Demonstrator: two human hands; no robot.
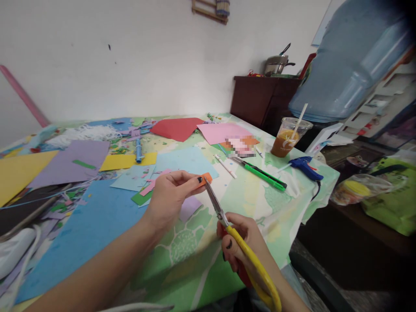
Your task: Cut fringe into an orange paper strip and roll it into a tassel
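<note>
Evidently above the tablecloth (182,249), pinching orange paper (208,176) in the left hand (169,190); gripping scissors (221,216) in the right hand (248,226), slanted from near right to far left, tips at the orange paper.

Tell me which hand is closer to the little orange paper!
Left. The left hand pinches the orange paper. The right hand is farther away, holding the scissors by the handles.

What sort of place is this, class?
Probably a home room used for papercraft: a blue glue gun, a green plastic box cutter and a red paper sheet lie on a floral tablecloth.
</note>
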